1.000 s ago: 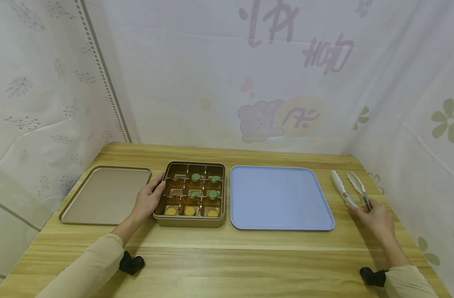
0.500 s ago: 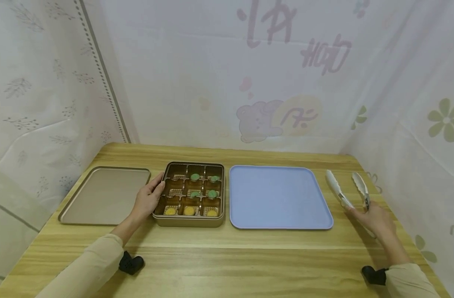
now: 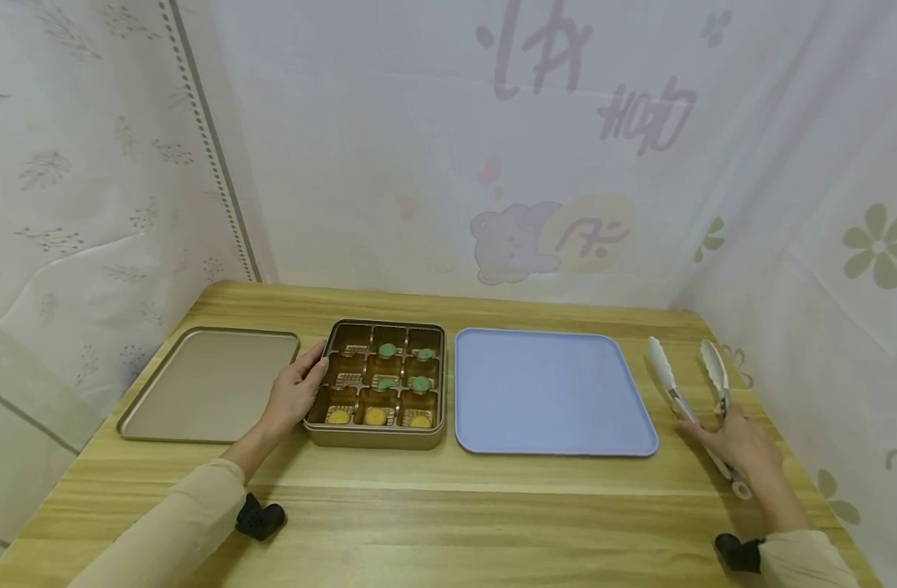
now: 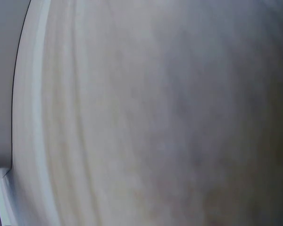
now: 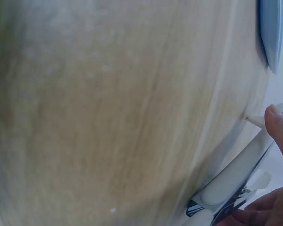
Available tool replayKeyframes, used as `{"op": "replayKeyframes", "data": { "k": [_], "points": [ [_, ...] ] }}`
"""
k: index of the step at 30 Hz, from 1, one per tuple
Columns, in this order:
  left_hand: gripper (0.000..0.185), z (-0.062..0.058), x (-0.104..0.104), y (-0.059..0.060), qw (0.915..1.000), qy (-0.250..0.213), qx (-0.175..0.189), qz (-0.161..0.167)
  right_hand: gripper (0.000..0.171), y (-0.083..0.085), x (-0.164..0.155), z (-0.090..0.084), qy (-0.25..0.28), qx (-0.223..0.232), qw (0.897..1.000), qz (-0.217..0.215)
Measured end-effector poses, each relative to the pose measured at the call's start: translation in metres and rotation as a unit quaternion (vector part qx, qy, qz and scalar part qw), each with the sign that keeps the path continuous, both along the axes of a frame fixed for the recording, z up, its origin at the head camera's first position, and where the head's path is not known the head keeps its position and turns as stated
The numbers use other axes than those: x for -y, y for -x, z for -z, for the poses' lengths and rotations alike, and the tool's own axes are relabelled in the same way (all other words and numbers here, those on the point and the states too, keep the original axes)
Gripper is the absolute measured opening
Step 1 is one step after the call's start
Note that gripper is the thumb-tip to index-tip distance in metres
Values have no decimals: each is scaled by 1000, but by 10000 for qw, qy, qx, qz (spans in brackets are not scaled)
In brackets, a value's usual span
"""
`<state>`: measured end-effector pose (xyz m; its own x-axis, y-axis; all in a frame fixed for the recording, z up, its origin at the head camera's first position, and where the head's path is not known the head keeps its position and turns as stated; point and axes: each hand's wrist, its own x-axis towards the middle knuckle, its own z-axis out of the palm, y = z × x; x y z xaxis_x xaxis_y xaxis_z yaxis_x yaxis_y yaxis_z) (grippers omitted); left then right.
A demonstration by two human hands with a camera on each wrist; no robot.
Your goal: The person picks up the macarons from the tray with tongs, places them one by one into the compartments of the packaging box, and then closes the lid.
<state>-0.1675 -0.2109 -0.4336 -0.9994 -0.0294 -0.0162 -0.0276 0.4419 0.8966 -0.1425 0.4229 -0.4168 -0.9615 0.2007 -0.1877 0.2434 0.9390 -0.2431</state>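
Note:
My left hand point(image 3: 292, 394) holds the left side of a square bronze tin point(image 3: 375, 438), thumb over its rim. The tin has a divided insert of small compartments. Yellow round pieces point(image 3: 376, 416) lie in the front row, and green round pieces point(image 3: 421, 383) sit in compartments behind. At the right, my right hand point(image 3: 743, 445) grips a pair of tongs point(image 3: 685, 412), its white scalloped tips spread apart and pointing away. In the right wrist view the thumb point(image 5: 279, 129) lies along one white arm of the tongs point(image 5: 236, 172).
A blue rectangular tray point(image 3: 551, 392) lies between the tin and the tongs. Left of the tin is a flat bronze lid-like tray point(image 3: 213, 385), partly behind the left hand. All stand on a wooden table point(image 3: 478, 523), with a patterned curtain point(image 3: 390, 147) behind.
The tongs' tips have spread wider, and their rear end now shows below the right hand. The left hand and the tin have stayed in place.

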Motion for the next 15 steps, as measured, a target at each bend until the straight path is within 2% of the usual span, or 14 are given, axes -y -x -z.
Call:
{"op": "replayKeyframes", "data": {
  "k": [2, 4, 5, 7, 9, 12, 15],
  "points": [
    [54, 0, 0, 0, 10000, 31, -4, 4, 90, -2, 3, 0, -31, -299, 9995, -48],
    [54, 0, 0, 0, 10000, 76, -27, -8, 75, -4, 8, 1, -58, -998, 9949, -154],
    [54, 0, 0, 0, 10000, 88, -31, -12, 66, -5, 12, 1, -47, -1436, 9894, -188],
    [54, 0, 1, 0, 10000, 77, -38, -3, 43, -6, 24, -1, 80, -2322, 9721, -311],
    [54, 0, 1, 0, 10000, 59, -30, 7, 21, -6, 39, -4, 275, -3085, 9497, -458],
    [55, -2, 3, 0, 10000, 3, 42, 26, 19, -5, 69, -12, 730, -3596, 9272, -753],
    [56, -3, 4, 1, 9998, -41, 172, 28, 16, -4, 104, -17, 1390, -3579, 9159, -1170]
  ]
}}
